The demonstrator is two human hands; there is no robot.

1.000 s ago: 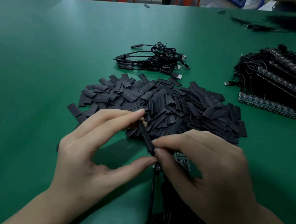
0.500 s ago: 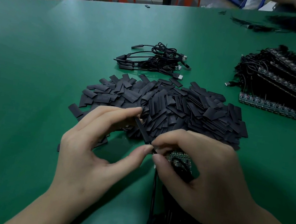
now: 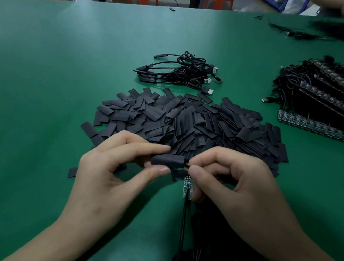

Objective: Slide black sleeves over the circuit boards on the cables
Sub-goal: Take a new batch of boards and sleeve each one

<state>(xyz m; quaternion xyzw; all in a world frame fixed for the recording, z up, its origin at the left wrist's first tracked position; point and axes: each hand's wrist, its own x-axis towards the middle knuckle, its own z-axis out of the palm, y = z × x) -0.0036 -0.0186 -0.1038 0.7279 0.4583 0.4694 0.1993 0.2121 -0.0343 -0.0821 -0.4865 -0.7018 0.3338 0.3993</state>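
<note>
One sleeve [image 3: 167, 160]: the left hand [image 3: 105, 178] clamps it between thumb and fingers; right hand [image 3: 235, 191] fingers pinch its 3 o'clock end. One board [image 3: 187, 187] at 6 o'clock; pile [image 3: 190, 124] at 12, uncountable.

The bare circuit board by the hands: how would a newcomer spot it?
Find the heap of black sleeves. Nearer the person, beside the right hand, a small board sits at a black cable's end. Unlike its neighbours, it is pale and speckled, not black.
</note>
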